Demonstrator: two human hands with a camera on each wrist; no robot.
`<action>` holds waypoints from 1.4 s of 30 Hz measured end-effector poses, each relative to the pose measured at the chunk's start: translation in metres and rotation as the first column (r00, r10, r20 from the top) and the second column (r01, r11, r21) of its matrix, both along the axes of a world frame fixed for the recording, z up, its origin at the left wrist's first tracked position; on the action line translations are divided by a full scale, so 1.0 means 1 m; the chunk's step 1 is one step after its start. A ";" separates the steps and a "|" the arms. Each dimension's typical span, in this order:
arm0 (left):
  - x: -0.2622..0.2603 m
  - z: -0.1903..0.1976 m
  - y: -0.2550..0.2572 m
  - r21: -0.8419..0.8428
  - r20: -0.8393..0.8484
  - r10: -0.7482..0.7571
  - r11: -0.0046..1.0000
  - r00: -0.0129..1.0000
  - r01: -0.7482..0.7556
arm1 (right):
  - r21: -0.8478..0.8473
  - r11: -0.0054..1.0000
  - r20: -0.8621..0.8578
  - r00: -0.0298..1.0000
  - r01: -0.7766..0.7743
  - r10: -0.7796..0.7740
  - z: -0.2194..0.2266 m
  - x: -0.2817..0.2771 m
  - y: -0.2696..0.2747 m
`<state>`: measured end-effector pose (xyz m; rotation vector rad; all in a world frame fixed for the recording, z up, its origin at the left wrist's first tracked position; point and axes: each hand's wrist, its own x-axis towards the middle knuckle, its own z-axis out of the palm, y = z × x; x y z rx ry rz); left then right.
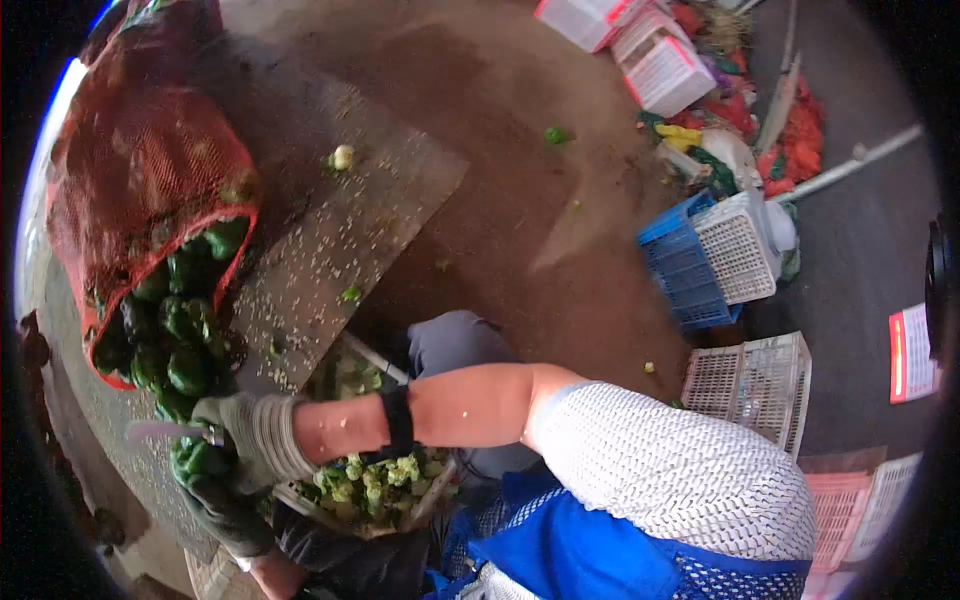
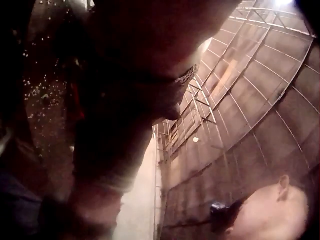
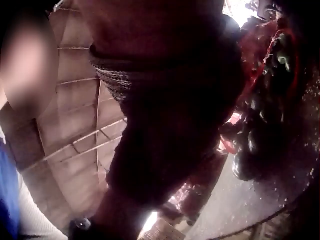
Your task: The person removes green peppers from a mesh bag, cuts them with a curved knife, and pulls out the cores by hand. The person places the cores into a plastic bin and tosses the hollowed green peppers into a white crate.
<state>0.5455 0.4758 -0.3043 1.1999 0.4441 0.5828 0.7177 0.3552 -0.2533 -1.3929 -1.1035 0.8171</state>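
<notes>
In the head view my gloved right hand (image 1: 248, 438) grips a knife (image 1: 165, 430), its blade pointing left over a green pepper (image 1: 200, 458). My gloved left hand (image 1: 228, 512) holds that pepper from below, close against the right hand. More green peppers (image 1: 188, 368) spill from the mouth of a red net bag (image 1: 150, 150) just beyond the hands. The left wrist view shows a dark, shadowed glove (image 2: 120, 120), its fingers hidden. Dark peppers (image 3: 245, 150) lie beside the right glove (image 3: 165, 130) in the right wrist view.
Seeds and scraps dot the board (image 1: 400, 190). Below the board's edge, beside my legs, a crate holds pale green cores (image 1: 375, 485). Blue (image 1: 690, 265) and white crates (image 1: 750, 385), cartons (image 1: 660, 65) and coloured netting (image 1: 800, 140) stand or lie at the right.
</notes>
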 end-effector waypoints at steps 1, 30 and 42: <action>-0.001 -0.011 0.008 -0.048 -0.011 -0.011 0.999 1.000 0.010 | 0.058 0.998 0.154 0.988 -0.003 -0.006 0.013 0.009 0.006; 0.038 0.056 -0.030 -0.434 0.162 0.065 0.901 0.985 0.012 | -0.127 0.953 -0.831 0.554 -0.274 0.049 -0.006 0.046 -0.013; -0.257 0.024 0.067 -0.408 0.327 0.614 0.778 0.718 -0.479 | 0.028 0.934 -0.877 0.440 -0.357 0.195 -0.015 0.042 -0.023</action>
